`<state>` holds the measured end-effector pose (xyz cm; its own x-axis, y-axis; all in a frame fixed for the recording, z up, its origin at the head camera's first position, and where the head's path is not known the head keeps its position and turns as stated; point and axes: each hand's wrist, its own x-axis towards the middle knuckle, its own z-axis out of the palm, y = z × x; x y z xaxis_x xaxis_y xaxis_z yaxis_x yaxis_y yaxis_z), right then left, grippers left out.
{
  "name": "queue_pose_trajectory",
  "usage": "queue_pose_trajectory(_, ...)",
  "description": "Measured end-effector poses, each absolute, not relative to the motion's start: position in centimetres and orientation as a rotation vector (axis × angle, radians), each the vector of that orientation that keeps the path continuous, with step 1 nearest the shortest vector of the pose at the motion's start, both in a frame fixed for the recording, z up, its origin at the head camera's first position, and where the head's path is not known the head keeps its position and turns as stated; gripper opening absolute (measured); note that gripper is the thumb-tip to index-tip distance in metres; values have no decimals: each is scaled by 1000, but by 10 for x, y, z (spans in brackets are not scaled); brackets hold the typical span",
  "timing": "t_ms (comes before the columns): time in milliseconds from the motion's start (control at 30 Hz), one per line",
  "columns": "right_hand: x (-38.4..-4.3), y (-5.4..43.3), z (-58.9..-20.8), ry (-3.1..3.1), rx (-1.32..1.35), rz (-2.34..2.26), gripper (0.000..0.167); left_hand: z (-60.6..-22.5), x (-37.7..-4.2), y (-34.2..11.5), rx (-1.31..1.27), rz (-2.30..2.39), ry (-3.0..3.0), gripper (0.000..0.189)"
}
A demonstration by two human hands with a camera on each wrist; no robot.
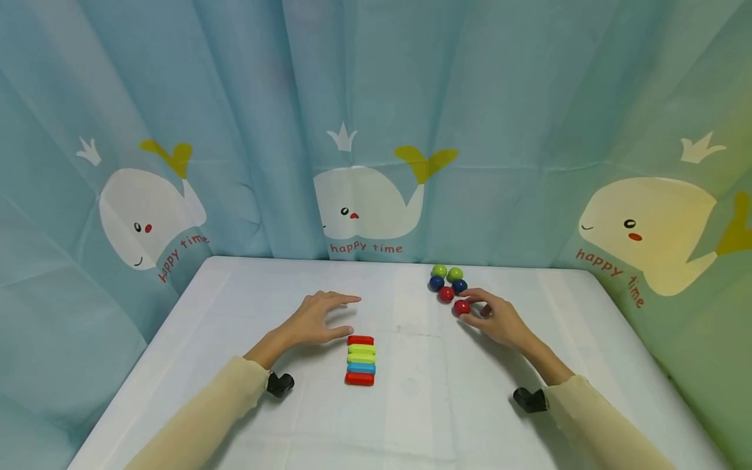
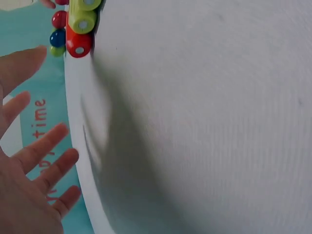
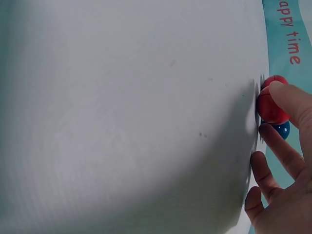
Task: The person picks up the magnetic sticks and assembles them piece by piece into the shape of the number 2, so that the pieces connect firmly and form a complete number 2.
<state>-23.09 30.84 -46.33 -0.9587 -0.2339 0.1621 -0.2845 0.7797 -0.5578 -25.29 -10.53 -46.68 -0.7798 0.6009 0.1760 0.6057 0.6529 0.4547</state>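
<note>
My right hand pinches a glossy red ball between thumb and index finger on the white table. In the right wrist view the thumb lies over this red ball, and the other fingers are spread. Just behind it sit another red ball, two dark blue balls and two green balls, in a cluster. My left hand hovers with its fingers spread and holds nothing. Nearest to it is a row of coloured bars: red, yellow-green, blue and red. Silver discs mark the bar ends in the left wrist view.
A white cloth covers the table. A light blue curtain printed with whales hangs behind the table and along its sides. Black wrist mounts stick out at both sleeves.
</note>
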Motion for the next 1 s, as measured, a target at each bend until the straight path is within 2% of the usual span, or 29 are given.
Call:
queue_pose_trajectory(267,-232,307,-467,-2879,394,923,39,-465,-251,-95,-1122,-961,-2911,44)
queue_pose_trajectory(600,-233,308,-466,-2900,367,921,39,-463,-252,-93,-1202,-981,-2917,25)
queue_pose_trajectory(1000,-233,306,-468,-2896,344,939,38,-464,-255,-85,-1218,-904,-2949,17)
